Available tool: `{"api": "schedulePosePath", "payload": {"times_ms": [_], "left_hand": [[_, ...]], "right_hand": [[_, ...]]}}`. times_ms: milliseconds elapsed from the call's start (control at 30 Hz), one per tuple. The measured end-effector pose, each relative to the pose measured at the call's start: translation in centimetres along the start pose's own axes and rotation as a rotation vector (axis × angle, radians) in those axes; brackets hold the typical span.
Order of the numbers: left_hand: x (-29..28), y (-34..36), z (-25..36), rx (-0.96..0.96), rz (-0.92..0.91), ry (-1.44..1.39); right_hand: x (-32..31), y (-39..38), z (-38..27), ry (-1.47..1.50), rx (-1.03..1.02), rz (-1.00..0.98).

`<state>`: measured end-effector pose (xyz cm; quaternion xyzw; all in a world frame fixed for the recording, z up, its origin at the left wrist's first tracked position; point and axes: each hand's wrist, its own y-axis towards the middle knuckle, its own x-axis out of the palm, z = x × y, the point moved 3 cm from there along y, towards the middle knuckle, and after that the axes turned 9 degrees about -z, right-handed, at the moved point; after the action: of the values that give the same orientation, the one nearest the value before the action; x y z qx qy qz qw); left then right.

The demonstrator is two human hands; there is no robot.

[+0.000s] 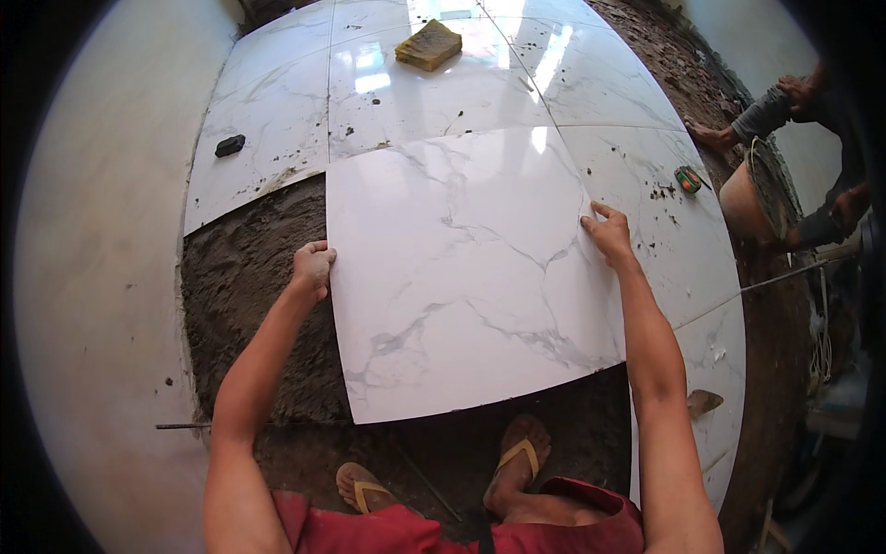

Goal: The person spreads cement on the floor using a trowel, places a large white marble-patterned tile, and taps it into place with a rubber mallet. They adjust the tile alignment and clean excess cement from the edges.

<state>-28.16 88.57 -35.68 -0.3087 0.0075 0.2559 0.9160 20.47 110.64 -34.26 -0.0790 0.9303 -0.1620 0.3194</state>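
Observation:
A large white floor tile (461, 277) with grey marbling lies in front of me, its far edge against the laid tiles and its near edge above dark ground by my feet. My left hand (315, 269) grips the tile's left edge, fingers curled, beside a bed of wet grey-brown mortar (254, 286). On the opposite side my right hand (606, 233) holds the right edge, fingertips on the top face near the neighbouring tile. The tile's underside is hidden from view.
A yellowish sponge block (429, 46) rests on the laid tiles (609, 88). A small black block (230, 146) sits left, a green tape measure (688, 179) right. At the right, another person (812, 138) crouches by a bucket (749, 198). A plastered wall (111, 231) rises at left.

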Motion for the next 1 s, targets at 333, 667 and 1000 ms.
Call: {"api": "schedulePosePath", "payload": {"times_ms": [333, 667, 1000], "left_hand": [[1.8, 1.0, -1.3, 0.017, 0.0, 0.094], [-0.3, 2.1, -2.6, -0.055, 0.05, 0.034], [0.0, 1.5, -2.1, -0.054, -0.04, 0.079]], "right_hand": [[-1.6, 1.7, 1.7, -0.124, -0.136, -0.045], [0.2, 0.8, 0.4, -0.147, -0.116, -0.05], [-0.3, 1.1, -0.2, -0.412, -0.145, 0.019]]}}
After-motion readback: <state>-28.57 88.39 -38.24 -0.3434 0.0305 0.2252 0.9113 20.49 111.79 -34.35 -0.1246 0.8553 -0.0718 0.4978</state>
